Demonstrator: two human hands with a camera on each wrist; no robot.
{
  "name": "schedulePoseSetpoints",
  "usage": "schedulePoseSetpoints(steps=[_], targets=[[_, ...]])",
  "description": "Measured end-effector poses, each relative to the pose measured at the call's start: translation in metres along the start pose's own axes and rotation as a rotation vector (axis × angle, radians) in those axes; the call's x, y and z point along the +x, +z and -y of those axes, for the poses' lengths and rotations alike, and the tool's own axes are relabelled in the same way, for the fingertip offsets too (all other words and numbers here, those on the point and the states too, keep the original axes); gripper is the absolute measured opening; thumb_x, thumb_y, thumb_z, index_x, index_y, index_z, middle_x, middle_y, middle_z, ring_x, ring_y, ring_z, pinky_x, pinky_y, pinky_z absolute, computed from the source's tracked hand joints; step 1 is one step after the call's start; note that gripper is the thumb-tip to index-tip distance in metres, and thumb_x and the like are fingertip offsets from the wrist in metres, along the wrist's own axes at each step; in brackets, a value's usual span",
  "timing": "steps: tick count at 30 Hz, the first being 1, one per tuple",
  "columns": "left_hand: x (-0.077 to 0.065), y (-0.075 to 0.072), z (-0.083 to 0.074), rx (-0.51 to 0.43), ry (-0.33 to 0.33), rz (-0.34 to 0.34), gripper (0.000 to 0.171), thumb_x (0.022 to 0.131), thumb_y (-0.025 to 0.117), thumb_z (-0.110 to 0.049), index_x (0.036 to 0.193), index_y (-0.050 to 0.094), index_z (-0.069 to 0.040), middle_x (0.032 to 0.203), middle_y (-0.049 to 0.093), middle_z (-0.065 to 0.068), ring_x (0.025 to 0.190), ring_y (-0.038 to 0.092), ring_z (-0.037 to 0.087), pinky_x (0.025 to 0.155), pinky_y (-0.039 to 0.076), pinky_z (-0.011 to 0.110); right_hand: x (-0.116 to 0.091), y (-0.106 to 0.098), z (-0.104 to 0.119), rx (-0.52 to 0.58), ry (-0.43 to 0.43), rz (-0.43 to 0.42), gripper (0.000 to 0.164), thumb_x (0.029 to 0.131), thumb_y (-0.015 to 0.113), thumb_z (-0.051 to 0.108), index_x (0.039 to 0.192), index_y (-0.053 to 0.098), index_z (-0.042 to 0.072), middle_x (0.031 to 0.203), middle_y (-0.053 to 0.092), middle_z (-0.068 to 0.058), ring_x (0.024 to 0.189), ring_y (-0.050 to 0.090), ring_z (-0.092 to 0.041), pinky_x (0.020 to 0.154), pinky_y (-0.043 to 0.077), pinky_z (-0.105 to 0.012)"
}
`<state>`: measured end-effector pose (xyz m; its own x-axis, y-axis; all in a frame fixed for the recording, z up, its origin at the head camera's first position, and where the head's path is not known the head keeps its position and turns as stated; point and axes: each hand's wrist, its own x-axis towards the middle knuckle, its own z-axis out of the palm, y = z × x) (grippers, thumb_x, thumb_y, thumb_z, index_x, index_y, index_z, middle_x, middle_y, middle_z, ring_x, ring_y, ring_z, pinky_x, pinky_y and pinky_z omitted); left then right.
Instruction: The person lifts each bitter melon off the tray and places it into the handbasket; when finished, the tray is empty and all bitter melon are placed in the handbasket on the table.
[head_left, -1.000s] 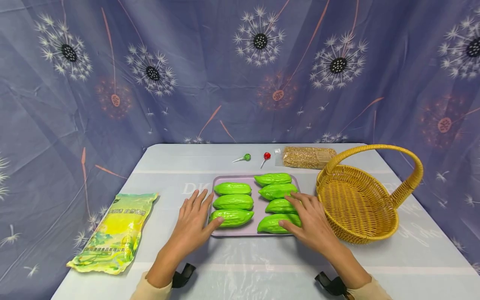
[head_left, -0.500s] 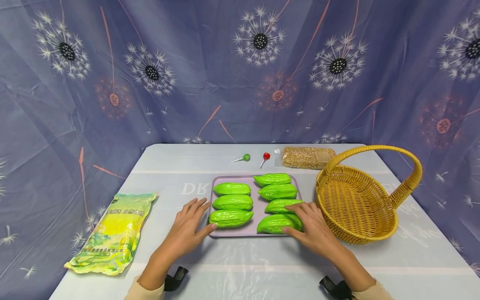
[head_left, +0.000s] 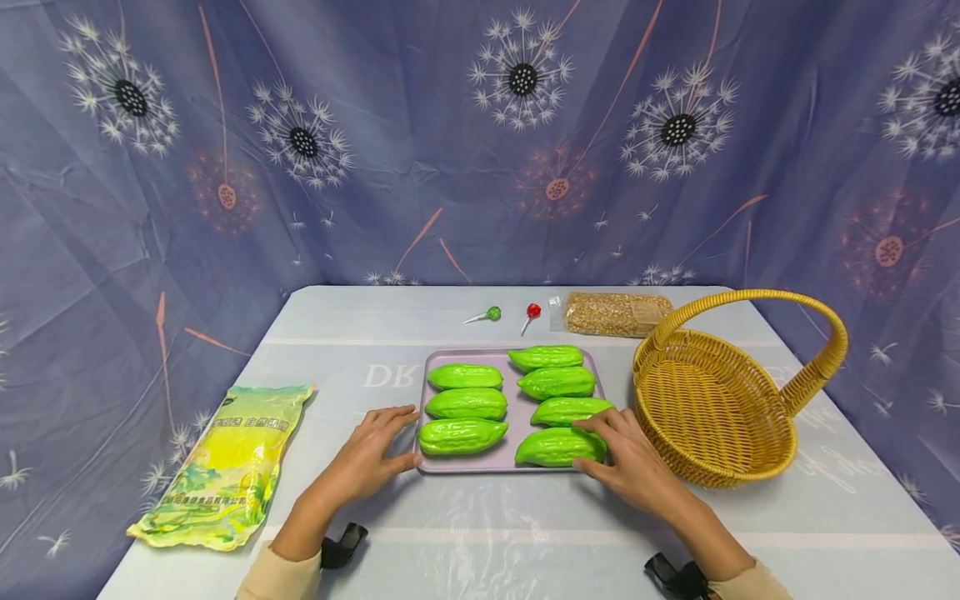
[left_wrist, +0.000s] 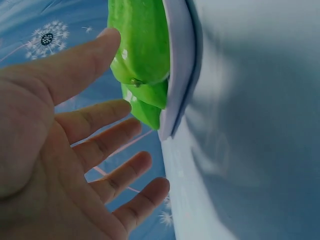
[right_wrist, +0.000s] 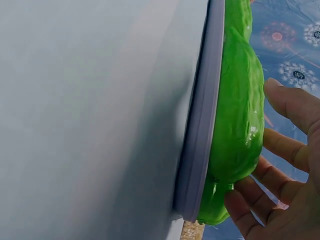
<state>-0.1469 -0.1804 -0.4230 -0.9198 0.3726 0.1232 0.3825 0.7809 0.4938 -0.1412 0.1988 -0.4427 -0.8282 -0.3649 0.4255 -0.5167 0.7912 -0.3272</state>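
A lilac tray (head_left: 510, 417) lies in the middle of the table, bearing two columns of bright green bitter melons. My left hand (head_left: 375, 450) is at the tray's left edge, fingers spread and loosely bent; its thumb is by the end of the front-left bitter melon (left_wrist: 142, 40). My right hand (head_left: 630, 458) is at the right side, its fingertips by the front-right bitter melon (head_left: 560, 447). In the right wrist view, that hand's thumb and fingers (right_wrist: 282, 145) lie close along the melon (right_wrist: 237, 110), not wrapped round it. Whether they touch it, I cannot tell.
A yellow wicker basket (head_left: 705, 408) with a tall handle stands right of the tray. Behind are a green lollipop (head_left: 492, 313), a red lollipop (head_left: 533, 311) and a clear bag of grain-like pieces (head_left: 615, 314). A yellow-green packet (head_left: 225, 467) lies at left.
My left hand has drawn back to the left and towards the front, off the melons to the tray's edge. My right hand has slid slightly forward and right, its fingers drawing in.
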Motion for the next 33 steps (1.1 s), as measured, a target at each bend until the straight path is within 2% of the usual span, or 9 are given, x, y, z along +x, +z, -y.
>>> schedulePoseSetpoints(steps=[8, 13, 25, 33], targets=[[0.009, 0.006, 0.013, -0.089, 0.043, 0.067, 0.063, 0.081, 0.073, -0.025, 0.135, 0.05, -0.003, 0.146, 0.043, 0.013, 0.13, 0.038, 0.035, 0.101, 0.032, 0.058, -0.001, 0.002, -0.005, -0.001, -0.031, -0.024, 0.049, 0.068, 0.083, 0.029, 0.112, 0.066, 0.014, 0.101, 0.055, 0.003, 0.086, 0.036, -0.004, 0.071, 0.032, -0.024], [0.012, 0.01, 0.018, -0.114, 0.042, 0.098, 0.062, 0.081, 0.073, -0.027, 0.134, 0.051, -0.003, 0.146, 0.042, 0.015, 0.13, 0.038, 0.037, 0.099, 0.029, 0.059, -0.002, 0.003, -0.007, 0.001, -0.027, -0.018, 0.05, 0.068, 0.083, 0.028, 0.112, 0.066, 0.014, 0.102, 0.055, 0.003, 0.087, 0.037, -0.005, 0.072, 0.033, -0.025], [0.014, 0.017, 0.022, -0.099, 0.03, 0.082, 0.064, 0.08, 0.074, -0.026, 0.135, 0.05, -0.003, 0.149, 0.039, 0.013, 0.128, 0.039, 0.035, 0.087, 0.029, 0.044, -0.002, 0.006, -0.011, 0.022, 0.004, 0.022, 0.051, 0.068, 0.083, 0.027, 0.115, 0.065, 0.016, 0.103, 0.055, 0.004, 0.089, 0.04, -0.005, 0.073, 0.036, -0.027], [0.012, 0.019, 0.022, -0.099, 0.053, 0.06, 0.065, 0.081, 0.073, -0.022, 0.136, 0.047, -0.001, 0.15, 0.038, 0.014, 0.128, 0.04, 0.035, 0.091, 0.028, 0.048, -0.002, 0.008, -0.012, 0.006, 0.012, 0.036, 0.054, 0.069, 0.083, 0.028, 0.118, 0.064, 0.017, 0.106, 0.055, 0.005, 0.097, 0.047, -0.009, 0.079, 0.041, -0.033]])
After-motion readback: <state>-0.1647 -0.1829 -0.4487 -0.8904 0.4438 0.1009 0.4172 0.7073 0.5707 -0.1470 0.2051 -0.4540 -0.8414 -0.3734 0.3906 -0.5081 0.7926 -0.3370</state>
